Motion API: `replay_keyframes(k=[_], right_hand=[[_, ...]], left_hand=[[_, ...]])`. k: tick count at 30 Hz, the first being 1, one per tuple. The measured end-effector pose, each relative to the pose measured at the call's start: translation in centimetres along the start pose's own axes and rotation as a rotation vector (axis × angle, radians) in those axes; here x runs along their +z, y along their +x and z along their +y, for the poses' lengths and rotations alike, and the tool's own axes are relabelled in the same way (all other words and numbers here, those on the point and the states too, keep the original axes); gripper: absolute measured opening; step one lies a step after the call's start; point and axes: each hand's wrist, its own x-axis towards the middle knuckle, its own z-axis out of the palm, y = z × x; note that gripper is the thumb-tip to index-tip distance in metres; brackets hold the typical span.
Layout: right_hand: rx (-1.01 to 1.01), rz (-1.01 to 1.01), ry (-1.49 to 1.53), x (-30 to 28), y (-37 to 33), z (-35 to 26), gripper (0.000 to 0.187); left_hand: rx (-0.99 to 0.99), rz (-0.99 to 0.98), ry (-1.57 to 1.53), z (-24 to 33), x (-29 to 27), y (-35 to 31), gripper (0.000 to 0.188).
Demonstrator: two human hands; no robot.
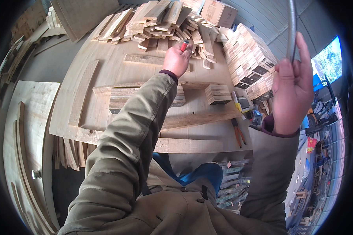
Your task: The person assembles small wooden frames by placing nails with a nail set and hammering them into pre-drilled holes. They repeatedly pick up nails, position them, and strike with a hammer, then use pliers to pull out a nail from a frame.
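Head camera shows me, at my remote post, the left hand (175, 62) stretched forward over the wooden tabletop (110, 70), its fingers curled around a short red stick-like tool (183, 46) with a dark end standing out above the grip. Just beyond that grip I see a loose pile of planks (157, 21); nearer to me than it lie a layered wood bundle (121, 98), partly behind the sleeve, and a smaller block bundle (218, 94) to its right. I have the right hand (293, 88) raised, thumb and fingers pinching a grey rod (292, 27) that runs upward from them. Left of this grip rises a tall block stack (250, 58); lower and to its left lie orange-handled pliers (237, 133).
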Motion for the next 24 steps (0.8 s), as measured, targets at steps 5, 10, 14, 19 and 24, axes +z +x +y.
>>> replay_keyframes(k=[5, 10, 14, 19, 24], right_hand=[[0.099, -0.522, -0.321, 4.2, -3.2, 2.9, 0.055], [0.135, -0.526, -0.170, 2.6, -3.2, 4.2, 0.052], [0.132, -0.453, -0.100, 1.9, -2.2, 3.1, 0.048], [0.086, -0.061, -0.011, 0.1, 0.0, 0.7, 0.051], [-0.002, -0.031, -0.061, 1.0, -0.8, 1.4, 0.051]], left_hand=[[0.021, 0.009, 0.030, 0.1, -0.1, -0.4, 0.028], [0.062, 0.028, 0.091, 0.2, -0.7, -0.5, 0.019], [0.018, 0.032, 0.019, 0.2, -0.6, -0.2, 0.028], [0.002, 0.037, 0.039, 0.1, -0.6, -0.2, 0.025], [-0.012, 0.043, -0.011, 0.2, -0.3, -0.2, 0.023]])
